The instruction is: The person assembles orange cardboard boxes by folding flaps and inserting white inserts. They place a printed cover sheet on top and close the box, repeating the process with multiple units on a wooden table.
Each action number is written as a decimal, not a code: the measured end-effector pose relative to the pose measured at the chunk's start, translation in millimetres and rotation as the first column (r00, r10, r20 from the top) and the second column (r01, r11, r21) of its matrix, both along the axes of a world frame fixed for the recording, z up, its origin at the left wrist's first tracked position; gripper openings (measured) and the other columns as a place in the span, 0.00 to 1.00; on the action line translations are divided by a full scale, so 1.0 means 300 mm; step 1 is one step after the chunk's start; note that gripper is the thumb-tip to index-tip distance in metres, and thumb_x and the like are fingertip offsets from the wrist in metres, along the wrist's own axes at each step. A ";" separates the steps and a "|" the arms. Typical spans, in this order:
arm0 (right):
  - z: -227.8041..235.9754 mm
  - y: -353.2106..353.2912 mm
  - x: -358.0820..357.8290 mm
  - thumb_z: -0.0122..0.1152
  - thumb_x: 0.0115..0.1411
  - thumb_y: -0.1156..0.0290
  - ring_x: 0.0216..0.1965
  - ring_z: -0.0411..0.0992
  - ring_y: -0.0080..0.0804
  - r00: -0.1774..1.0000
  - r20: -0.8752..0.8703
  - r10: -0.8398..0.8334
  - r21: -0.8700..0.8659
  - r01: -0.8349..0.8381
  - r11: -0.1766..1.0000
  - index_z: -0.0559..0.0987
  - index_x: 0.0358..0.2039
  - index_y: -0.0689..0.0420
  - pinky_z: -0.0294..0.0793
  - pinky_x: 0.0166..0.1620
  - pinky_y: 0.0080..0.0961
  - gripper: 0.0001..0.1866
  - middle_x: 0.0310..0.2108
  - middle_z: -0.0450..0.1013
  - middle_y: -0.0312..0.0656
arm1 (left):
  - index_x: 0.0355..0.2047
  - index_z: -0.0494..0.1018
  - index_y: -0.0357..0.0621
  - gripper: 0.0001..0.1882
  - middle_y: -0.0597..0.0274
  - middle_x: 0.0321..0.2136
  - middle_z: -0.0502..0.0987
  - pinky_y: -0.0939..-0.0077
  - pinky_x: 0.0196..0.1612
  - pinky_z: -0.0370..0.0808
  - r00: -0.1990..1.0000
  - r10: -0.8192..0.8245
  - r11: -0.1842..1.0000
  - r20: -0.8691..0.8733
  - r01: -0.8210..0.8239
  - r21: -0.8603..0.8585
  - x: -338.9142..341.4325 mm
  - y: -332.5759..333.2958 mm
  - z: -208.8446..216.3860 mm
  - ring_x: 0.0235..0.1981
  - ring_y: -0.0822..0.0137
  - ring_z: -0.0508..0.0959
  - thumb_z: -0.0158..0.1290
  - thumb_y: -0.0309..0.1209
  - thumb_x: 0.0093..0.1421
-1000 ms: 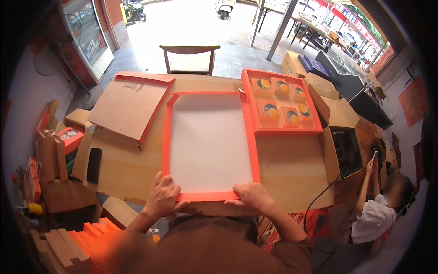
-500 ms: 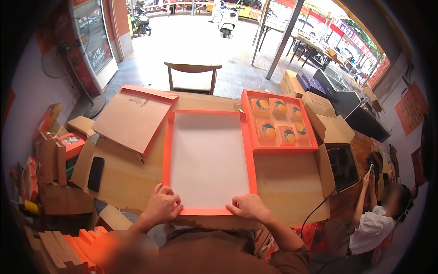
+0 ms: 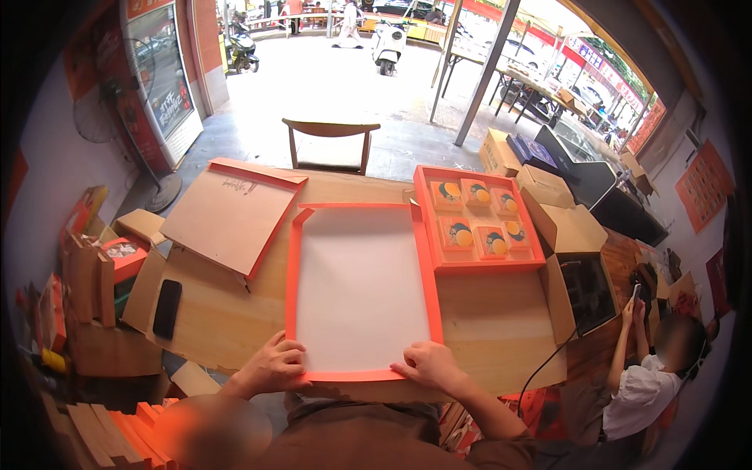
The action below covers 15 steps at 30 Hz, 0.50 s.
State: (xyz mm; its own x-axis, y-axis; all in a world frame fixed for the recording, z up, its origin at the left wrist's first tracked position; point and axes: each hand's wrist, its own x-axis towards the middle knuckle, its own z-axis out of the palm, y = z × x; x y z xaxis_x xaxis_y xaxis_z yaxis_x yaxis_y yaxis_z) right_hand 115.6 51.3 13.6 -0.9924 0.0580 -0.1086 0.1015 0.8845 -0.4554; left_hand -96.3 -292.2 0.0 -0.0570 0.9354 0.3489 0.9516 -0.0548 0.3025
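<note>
A shallow cardboard box tray [image 3: 360, 290] with a white inside and orange-red walls lies in front of me on the table. At its near left corner my left hand [image 3: 272, 365] is closed, its fingers curled and pressing the wall. My right hand [image 3: 431, 366] grips the near wall by the right corner the same way, fingertips bent on the edge. Right of the tray's far end sits an orange-red gift box [image 3: 479, 262] holding several small square packs with round yellow designs. A flat pinkish box lid [image 3: 227, 211] with an orange-red edge lies to the left.
A black phone [image 3: 167, 309] lies on the table [image 3: 493, 321] at the left. An open brown carton [image 3: 576, 227] stands at the right, a black cable running below it. Beyond the table is a wooden chair [image 3: 329, 129]. A seated person [image 3: 646, 384] at the right holds a phone.
The view has tipped up slightly, so everything sits lower in the picture. Both hands stay at the tray's near corners. Outside, a walking figure in white has come further into view.
</note>
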 end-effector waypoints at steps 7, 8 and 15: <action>-0.005 0.049 0.080 0.70 0.64 0.58 0.40 0.78 0.37 0.890 -0.337 0.307 0.281 -0.216 0.935 0.78 0.28 0.49 0.78 0.47 0.42 0.13 0.27 0.75 0.36 | 0.21 0.73 0.46 0.18 0.62 0.31 0.77 0.52 0.59 0.79 0.994 0.106 0.993 0.017 -0.106 0.058 0.040 -0.026 -0.052 0.48 0.58 0.82 0.71 0.39 0.52; -0.016 0.066 0.082 0.71 0.63 0.60 0.42 0.78 0.36 0.861 -0.390 0.326 0.341 -0.194 0.920 0.79 0.29 0.48 0.78 0.51 0.42 0.11 0.28 0.75 0.35 | 0.21 0.72 0.45 0.18 0.62 0.31 0.77 0.52 0.58 0.80 0.993 0.119 0.991 0.016 -0.119 0.059 0.041 -0.027 -0.060 0.48 0.58 0.82 0.71 0.38 0.52; -0.085 0.077 0.145 0.73 0.57 0.67 0.54 0.77 0.33 0.839 -0.489 0.240 0.314 -0.087 0.945 0.80 0.34 0.47 0.69 0.69 0.47 0.08 0.39 0.77 0.35 | 0.22 0.71 0.44 0.17 0.60 0.31 0.78 0.54 0.55 0.80 0.993 0.116 0.993 0.018 -0.117 0.024 0.060 0.003 -0.021 0.46 0.58 0.81 0.71 0.36 0.50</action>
State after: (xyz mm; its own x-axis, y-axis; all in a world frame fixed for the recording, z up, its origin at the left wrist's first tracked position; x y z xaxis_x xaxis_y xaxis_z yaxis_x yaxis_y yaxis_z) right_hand 159.0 74.5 -12.0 -0.8960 -0.1589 0.4147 -0.2363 0.9612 -0.1422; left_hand -78.3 -291.2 -6.5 -0.1711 0.9131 0.3702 0.9468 0.0485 0.3181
